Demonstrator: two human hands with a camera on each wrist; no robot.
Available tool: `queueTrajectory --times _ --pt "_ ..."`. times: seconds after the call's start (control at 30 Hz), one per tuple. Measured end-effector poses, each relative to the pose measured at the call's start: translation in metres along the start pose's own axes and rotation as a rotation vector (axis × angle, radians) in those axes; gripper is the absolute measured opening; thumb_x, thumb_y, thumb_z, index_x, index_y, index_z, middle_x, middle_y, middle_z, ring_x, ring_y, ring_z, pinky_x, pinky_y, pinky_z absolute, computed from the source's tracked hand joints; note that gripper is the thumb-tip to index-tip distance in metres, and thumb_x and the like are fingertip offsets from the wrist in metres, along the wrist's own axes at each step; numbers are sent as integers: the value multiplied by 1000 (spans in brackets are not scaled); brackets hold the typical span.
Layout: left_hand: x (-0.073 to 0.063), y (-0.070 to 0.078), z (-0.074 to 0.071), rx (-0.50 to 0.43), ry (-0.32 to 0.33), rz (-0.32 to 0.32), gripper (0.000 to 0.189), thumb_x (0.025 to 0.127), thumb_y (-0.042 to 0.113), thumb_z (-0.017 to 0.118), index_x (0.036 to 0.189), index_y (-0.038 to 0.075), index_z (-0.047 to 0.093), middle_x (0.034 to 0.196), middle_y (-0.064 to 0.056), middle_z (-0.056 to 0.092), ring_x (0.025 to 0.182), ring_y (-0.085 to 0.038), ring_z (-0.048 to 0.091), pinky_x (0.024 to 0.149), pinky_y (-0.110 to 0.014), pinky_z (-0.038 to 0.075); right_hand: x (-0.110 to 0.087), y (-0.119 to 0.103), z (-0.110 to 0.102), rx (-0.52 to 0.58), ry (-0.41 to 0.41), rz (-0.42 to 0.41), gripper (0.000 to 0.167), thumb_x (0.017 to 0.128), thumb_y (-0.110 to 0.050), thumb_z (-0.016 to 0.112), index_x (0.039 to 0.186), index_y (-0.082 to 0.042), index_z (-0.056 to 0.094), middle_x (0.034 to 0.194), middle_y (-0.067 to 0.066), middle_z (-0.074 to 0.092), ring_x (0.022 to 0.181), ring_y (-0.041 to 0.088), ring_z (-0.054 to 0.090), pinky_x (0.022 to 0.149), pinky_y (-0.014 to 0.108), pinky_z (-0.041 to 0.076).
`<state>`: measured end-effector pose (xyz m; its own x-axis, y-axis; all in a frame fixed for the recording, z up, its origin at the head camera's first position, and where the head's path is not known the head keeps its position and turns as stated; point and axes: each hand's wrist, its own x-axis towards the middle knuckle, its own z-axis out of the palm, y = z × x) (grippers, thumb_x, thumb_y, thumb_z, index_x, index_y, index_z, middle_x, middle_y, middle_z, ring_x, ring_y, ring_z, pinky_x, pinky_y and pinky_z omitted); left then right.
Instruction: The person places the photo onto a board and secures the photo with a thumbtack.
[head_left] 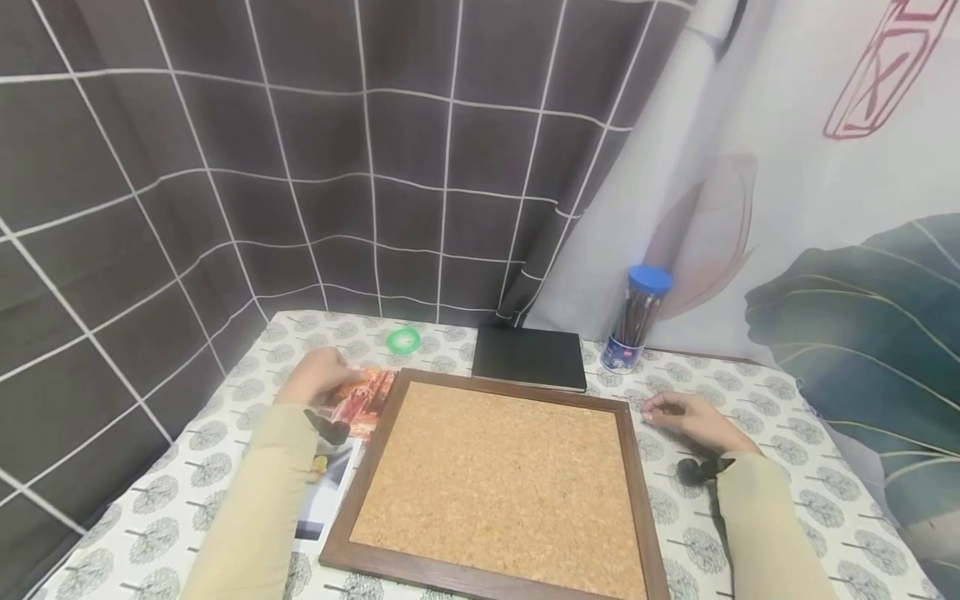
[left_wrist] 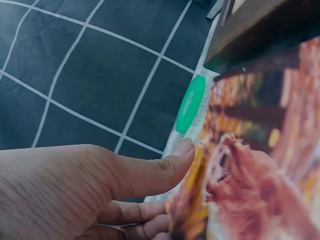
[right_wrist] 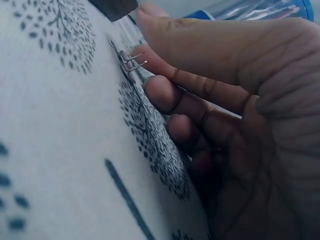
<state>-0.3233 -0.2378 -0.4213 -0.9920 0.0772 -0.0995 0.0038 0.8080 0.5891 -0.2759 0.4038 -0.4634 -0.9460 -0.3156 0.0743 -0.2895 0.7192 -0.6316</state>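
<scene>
At the left of the board, my left hand [head_left: 315,377] pinches the edge of a glossy print [left_wrist: 250,175] with a reddish furry animal on an orange background. In the left wrist view its thumb lies over the print's edge, with fingers curled beneath. A second, pale print [head_left: 326,492] lies under my left forearm. The wood-framed cork board [head_left: 495,483] lies flat in front of me. Beyond its right edge my right hand [head_left: 693,417] rests low over the cloth, fingers loosely curled, thumb and index apart. Small metal tacks [right_wrist: 132,61] with upturned points lie at its index fingertip.
A green ring-shaped roll [head_left: 403,340] sits behind the prints. A black notebook [head_left: 528,358] lies behind the board. To its right stands a clear jar [head_left: 637,321] with a blue lid, full of thin sticks. Curtains [head_left: 405,167] hang along the table's back.
</scene>
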Motion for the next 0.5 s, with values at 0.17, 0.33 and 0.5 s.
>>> queueTrajectory --times 0.17,0.33,0.5 --pt "3 -3 5 -24 8 -33 23 84 25 72 83 3 63 73 -7 59 65 -21 55 60 -33 48 0 -4 1 19 -15 0 16 93 -31 73 105 -21 71 106 -3 69 102 17 59 92 45 43" --pt "3 -7 10 -7 0 -32 23 83 22 71 92 1 65 79 -9 62 71 -24 57 63 -35 49 -2 -4 5 7 -17 8 14 92 -30 73 101 -19 71 103 -4 69 102 17 60 93 48 42" --pt "4 -6 8 -2 16 -9 22 82 21 70 90 1 64 77 -9 61 69 -24 57 62 -35 48 0 -4 5 -4 15 -13 8 92 -26 73 98 -20 72 101 -4 71 104 17 60 97 54 41"
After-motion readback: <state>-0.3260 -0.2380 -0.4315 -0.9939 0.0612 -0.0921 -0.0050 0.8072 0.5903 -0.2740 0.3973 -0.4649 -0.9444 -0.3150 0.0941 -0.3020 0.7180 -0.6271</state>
